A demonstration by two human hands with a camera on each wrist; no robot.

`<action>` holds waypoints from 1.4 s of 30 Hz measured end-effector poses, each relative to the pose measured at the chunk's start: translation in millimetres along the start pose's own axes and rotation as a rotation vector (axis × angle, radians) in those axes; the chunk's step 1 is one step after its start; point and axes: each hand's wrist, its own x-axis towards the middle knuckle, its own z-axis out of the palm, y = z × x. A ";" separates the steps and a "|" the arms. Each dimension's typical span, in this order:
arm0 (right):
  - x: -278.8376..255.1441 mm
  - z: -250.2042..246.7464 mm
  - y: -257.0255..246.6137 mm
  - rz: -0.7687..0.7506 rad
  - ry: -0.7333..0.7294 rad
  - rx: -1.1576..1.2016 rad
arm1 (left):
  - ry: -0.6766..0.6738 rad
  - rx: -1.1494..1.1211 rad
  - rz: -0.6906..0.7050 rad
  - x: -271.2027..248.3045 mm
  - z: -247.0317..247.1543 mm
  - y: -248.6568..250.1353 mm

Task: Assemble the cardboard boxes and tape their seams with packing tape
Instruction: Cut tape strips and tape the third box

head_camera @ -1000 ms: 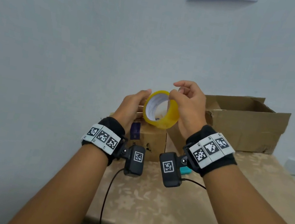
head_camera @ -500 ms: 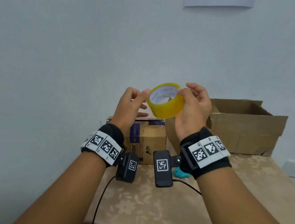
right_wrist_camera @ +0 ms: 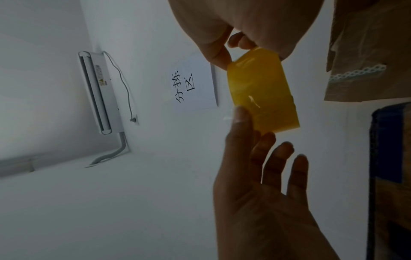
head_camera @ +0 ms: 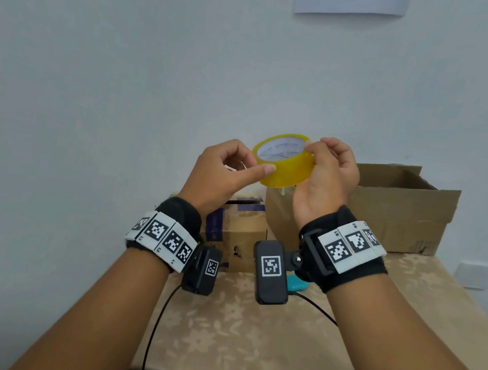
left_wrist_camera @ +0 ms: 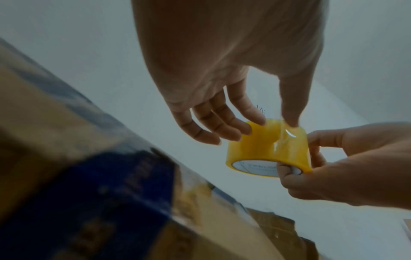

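**Hunting the tape end, roll held in the air**

Tape roll (head_camera: 284,161) is up at chest height, above the surface (head_camera: 258,342), in front of two boxes: a small one (head_camera: 238,242) near-left with a blue label, and a big open one (head_camera: 394,206) far-right.

Right hand (head_camera: 327,179): grip closed on the roll, one finger hooked through the core, thumb on the outer wrap.

Left hand (head_camera: 222,171): thumb tip pressed against the yellow band, fingers loosely spread beside it, holding nothing (looks like picking for the loose end).

Risks, as I judge them:
- The end splits into a sliver, since the film is thin and the thumb works at one spot.
- The freed strip folds back and sticks to itself.
- The roll twists out of the two-point hold under the thumb's push.
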 end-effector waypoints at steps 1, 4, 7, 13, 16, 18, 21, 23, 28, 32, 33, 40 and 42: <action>-0.2 -0.8 -1.8 0.003 0.010 0.010 | 0.003 0.011 -0.002 0.0 3.7 0.6; 0.3 -2.6 -8.7 0.003 0.031 0.036 | 0.015 -0.018 -0.006 2.1 10.4 4.5; 0.1 -5.6 -22.6 -0.003 0.023 0.027 | 0.005 -0.054 0.012 5.4 16.4 11.9; 5.7 -21.4 -48.6 -0.007 0.075 0.085 | -0.047 -0.145 0.038 7.8 41.5 28.6; 9.8 -29.5 -57.7 -0.023 0.078 0.056 | -0.052 -0.152 0.036 10.1 55.7 33.7; 12.1 -35.6 -63.3 -0.044 0.038 -0.009 | -0.015 -0.139 0.033 12.5 63.7 35.3; 13.8 -46.6 -66.0 -0.065 -0.091 -0.230 | 0.077 -0.149 -0.007 16.4 73.0 33.6; 17.1 -53.7 -64.0 -0.068 -0.174 -0.394 | 0.102 -0.148 -0.037 18.7 77.3 31.7; 25.2 -60.5 -70.6 -0.149 -0.370 -0.815 | 0.139 -0.081 -0.039 24.8 79.6 29.6; 23.8 -61.6 -76.1 -0.326 -0.476 -1.173 | 0.185 0.071 0.075 24.9 79.8 29.4; 21.3 -61.3 -75.4 -0.358 -0.471 -1.222 | 0.195 0.106 0.106 24.3 79.3 30.6; 12.5 -56.6 -64.7 -0.418 -0.381 -1.257 | 0.195 0.150 0.228 21.5 68.8 36.7; 12.4 -56.4 -62.0 -0.426 -0.378 -1.234 | 0.196 0.135 0.223 22.3 65.6 37.4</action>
